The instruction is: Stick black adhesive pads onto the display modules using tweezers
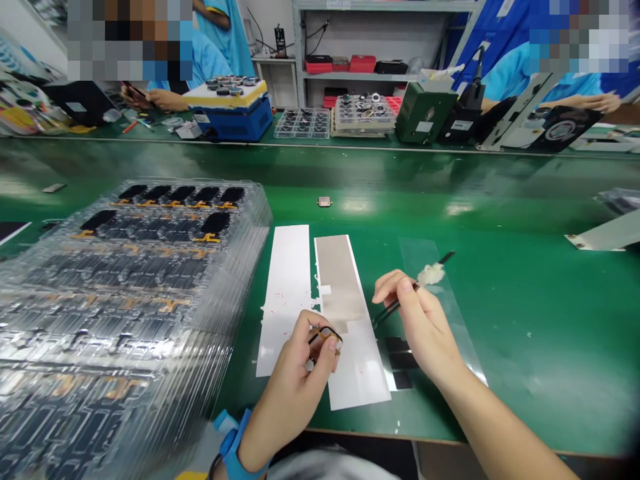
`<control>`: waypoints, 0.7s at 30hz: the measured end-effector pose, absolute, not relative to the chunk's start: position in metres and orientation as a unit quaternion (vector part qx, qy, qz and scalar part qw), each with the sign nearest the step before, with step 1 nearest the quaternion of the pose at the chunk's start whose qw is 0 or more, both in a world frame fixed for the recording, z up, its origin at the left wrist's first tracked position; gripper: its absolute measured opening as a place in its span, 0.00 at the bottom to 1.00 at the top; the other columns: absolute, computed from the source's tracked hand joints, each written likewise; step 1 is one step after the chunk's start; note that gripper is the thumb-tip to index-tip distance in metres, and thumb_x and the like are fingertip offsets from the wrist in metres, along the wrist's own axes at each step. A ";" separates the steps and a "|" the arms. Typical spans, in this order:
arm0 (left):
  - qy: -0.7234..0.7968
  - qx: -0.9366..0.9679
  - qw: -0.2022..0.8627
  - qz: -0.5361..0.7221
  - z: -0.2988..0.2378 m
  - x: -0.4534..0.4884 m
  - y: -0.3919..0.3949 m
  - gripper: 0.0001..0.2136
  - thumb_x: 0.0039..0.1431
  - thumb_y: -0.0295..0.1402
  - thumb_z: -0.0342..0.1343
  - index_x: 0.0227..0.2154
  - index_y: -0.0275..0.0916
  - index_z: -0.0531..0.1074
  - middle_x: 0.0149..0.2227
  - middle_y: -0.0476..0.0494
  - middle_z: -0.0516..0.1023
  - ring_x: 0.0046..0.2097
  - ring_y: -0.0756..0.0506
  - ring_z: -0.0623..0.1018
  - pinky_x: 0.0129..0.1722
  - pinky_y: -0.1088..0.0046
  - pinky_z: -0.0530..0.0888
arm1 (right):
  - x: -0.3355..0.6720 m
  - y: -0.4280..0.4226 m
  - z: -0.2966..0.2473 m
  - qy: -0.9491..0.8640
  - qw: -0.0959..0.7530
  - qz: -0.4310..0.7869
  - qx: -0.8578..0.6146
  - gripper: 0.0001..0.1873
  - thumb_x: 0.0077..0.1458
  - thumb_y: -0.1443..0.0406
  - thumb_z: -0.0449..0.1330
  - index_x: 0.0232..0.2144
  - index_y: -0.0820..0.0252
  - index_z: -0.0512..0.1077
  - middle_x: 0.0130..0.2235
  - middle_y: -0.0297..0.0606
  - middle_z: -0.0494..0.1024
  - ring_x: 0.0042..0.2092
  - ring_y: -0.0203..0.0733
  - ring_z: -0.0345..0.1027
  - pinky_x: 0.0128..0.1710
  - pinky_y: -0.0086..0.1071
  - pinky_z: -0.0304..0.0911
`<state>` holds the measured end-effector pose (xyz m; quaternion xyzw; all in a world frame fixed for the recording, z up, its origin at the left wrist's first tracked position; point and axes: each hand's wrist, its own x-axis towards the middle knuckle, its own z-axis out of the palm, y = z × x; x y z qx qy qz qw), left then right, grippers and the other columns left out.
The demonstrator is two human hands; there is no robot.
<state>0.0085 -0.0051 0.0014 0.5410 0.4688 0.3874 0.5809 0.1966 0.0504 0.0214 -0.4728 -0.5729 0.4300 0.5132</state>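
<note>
My left hand (293,390) pinches a small black frame-like part with an orange flex strip (326,339) between thumb and fingers, just over two white backing strips. My right hand (420,327) grips black tweezers (400,300), and a white fluffy wad (431,273) sits near their far end. One white strip (285,300) lies bare, with pink specks. The other white strip (357,373) carries a grey-beige sheet (340,277). Under my right hand, several black pieces (401,361) lie on a clear plastic film (440,300).
Stacked clear trays (235,247) of black parts with orange flex strips fill the left of the green bench mat (520,393). A small metal part (324,201) lies beyond the strips. Across the bench stand a blue machine (230,113), parts trays and co-workers.
</note>
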 end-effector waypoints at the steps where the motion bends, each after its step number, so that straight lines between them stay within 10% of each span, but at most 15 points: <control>1: 0.470 0.555 0.572 0.380 0.001 0.009 -0.005 0.06 0.73 0.37 0.43 0.38 0.43 0.59 0.27 0.55 0.62 0.29 0.49 0.65 0.30 0.73 0.62 | 0.198 0.051 0.021 -0.564 0.508 0.430 -0.488 0.27 0.65 0.45 0.51 0.25 0.58 0.72 0.29 0.34 0.71 0.29 0.35 0.64 0.31 0.31 0.60; 21: 0.542 0.716 0.319 0.302 -0.003 0.016 0.005 0.04 0.71 0.29 0.41 0.41 0.42 0.59 0.41 0.37 0.77 0.43 0.36 0.80 0.39 0.57 0.75 | 0.191 0.039 -0.014 -0.500 0.443 0.560 -0.490 0.17 0.55 0.52 0.66 0.32 0.56 0.67 0.28 0.34 0.78 0.31 0.42 0.79 0.37 0.36 0.75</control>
